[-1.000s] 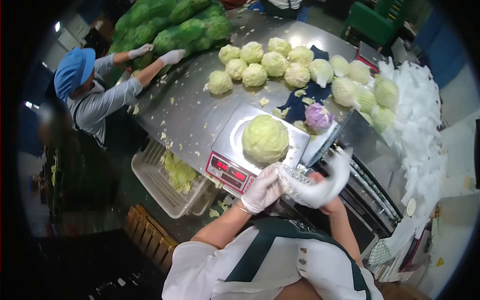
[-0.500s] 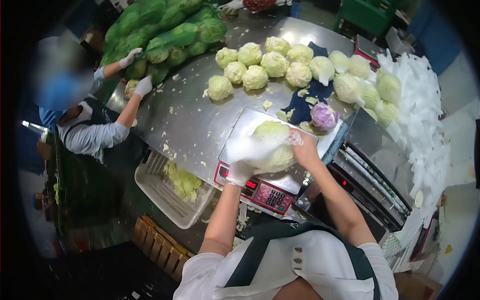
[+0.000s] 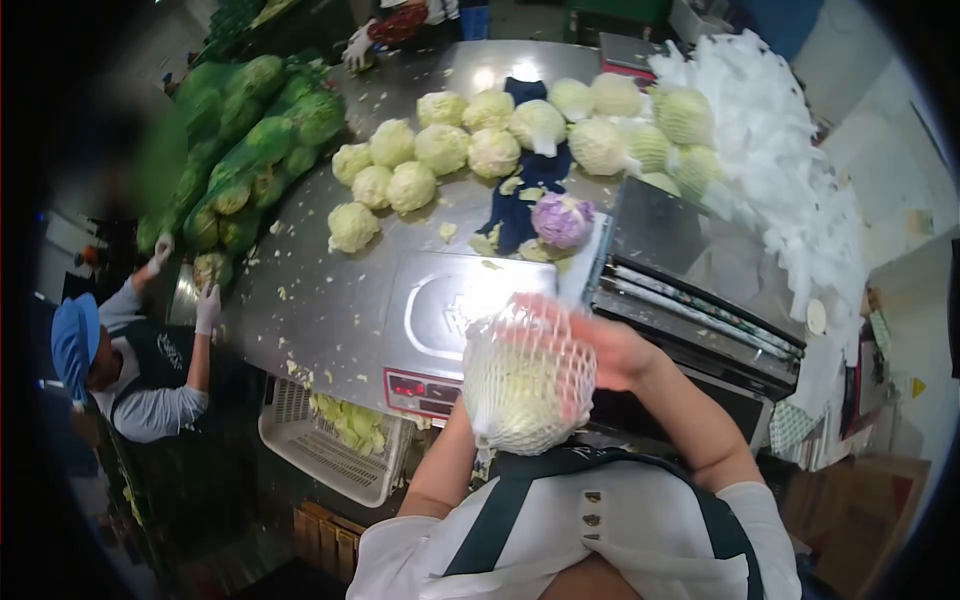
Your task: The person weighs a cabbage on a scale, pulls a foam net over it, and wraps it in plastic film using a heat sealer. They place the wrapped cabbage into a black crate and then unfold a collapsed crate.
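Observation:
A cabbage in a white foam net [image 3: 528, 385] is held up close to my chest, in front of the lower edge of the digital scale [image 3: 425, 315]. My right hand [image 3: 610, 350] grips its upper right side, with fingers over the net. My left hand is hidden behind the netted cabbage; only the forearm shows below. The scale's steel plate has nothing on it. Beyond it lie a purple cabbage [image 3: 562, 219] and a dark blue cloth [image 3: 512, 215] with leaf scraps.
Bare cabbages [image 3: 440, 149] stand in rows on the steel table [image 3: 310, 300]. Netted cabbages [image 3: 685, 116] and a foam net pile [image 3: 770, 170] lie right. A wrapping machine [image 3: 700, 270] stands near my right arm. A crate [image 3: 330, 465] is below left. A co-worker [image 3: 150, 360] handles green sacks [image 3: 250, 150].
The cabbage has come off the scale toward my chest, and the white net now covers it. My left hand has gone out of sight behind it. The view has shifted.

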Demonstrator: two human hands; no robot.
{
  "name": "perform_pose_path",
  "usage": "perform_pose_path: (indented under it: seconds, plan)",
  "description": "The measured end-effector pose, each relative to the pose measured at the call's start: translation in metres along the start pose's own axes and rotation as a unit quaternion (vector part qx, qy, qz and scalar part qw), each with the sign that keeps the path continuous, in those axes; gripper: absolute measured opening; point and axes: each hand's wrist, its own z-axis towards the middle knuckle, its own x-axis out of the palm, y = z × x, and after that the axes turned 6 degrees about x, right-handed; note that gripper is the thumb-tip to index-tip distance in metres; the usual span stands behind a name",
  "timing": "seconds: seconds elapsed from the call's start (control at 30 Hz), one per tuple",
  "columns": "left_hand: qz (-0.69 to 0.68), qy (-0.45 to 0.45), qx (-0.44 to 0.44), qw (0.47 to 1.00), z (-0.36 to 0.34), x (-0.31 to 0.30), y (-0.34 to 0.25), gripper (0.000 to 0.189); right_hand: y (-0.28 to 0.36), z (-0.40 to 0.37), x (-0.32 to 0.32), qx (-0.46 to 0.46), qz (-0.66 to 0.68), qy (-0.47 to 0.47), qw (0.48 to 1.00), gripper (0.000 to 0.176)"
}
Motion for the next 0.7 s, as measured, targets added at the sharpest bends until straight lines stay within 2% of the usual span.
perform_pose_path:
  seconds: [0.03,0.13,0.17,0.2,0.27,0.3,0.33,0.37,0.4,0.43,0.47,0.5,0.53,0.6,0.63,0.67,0.7]
  plan:
    - [-0.005,0.007,-0.019,1.0,-0.001,0.007,0.009,0.048,0.001,-0.006,-0.005,-0.072,0.063,-0.072,0.993,0.057]
    - [-0.014,0.022,-0.051,0.998,0.001,0.028,0.032,0.044,-0.036,-0.057,-0.079,-0.072,0.153,-0.143,0.975,0.044]
    - [-0.022,0.025,-0.056,0.998,0.01,0.035,0.038,0.043,-0.056,-0.068,-0.079,-0.091,0.15,-0.25,0.952,0.035]
    - [-0.029,0.028,-0.059,0.997,0.02,0.042,0.044,0.042,-0.078,-0.077,-0.089,-0.114,0.151,-0.258,0.947,0.031]
    - [-0.057,0.034,-0.067,0.996,0.049,0.056,0.064,0.046,-0.086,-0.105,-0.075,-0.116,-0.029,-0.469,0.875,0.033]
    - [-0.07,0.035,-0.07,0.994,0.063,0.067,0.073,0.049,-0.092,-0.114,-0.091,-0.279,-0.213,-0.478,0.805,0.038]
    - [0.081,0.088,-0.009,0.993,0.07,0.087,0.079,0.049,-0.078,-0.128,-0.089,-0.346,-0.213,-0.474,0.781,0.049]
    - [0.229,0.14,0.055,0.962,0.072,0.111,0.085,0.048,-0.061,-0.147,-0.084,-0.391,-0.193,-0.449,0.78,0.053]
    - [0.235,0.159,0.044,0.958,0.081,0.129,0.096,0.047,-0.036,-0.164,-0.071,-0.434,-0.173,-0.422,0.777,0.057]
    - [0.241,0.177,0.035,0.954,0.089,0.147,0.106,0.047,-0.019,-0.174,-0.076,-0.414,-0.245,-0.428,0.765,0.061]
    - [0.111,0.157,-0.052,0.98,0.103,0.164,0.12,0.046,-0.003,-0.184,-0.08,-0.391,-0.315,-0.432,0.749,0.065]
    - [-0.018,0.128,-0.139,0.982,0.113,0.178,0.134,0.045,0.011,-0.193,-0.096,-0.387,-0.382,-0.486,0.684,0.067]
    - [0.019,0.14,-0.137,0.98,0.122,0.189,0.147,0.045,0.024,-0.201,-0.119,-0.38,-0.443,-0.535,0.611,0.069]
    - [0.096,0.164,-0.13,0.973,0.144,0.203,0.172,0.045,0.05,-0.224,-0.141,-0.357,-0.429,-0.554,0.617,0.072]
    - [0.139,0.129,-0.116,0.975,0.15,0.205,0.183,0.048,0.06,-0.234,-0.148,-0.329,-0.442,-0.562,0.616,0.072]
    - [0.186,0.125,-0.148,0.963,0.154,0.205,0.187,0.049,0.068,-0.243,-0.153,-0.298,-0.453,-0.571,0.616,0.071]
    - [0.232,0.119,-0.181,0.948,0.154,0.207,0.191,0.05,0.075,-0.251,-0.159,-0.286,-0.445,-0.553,0.644,0.072]
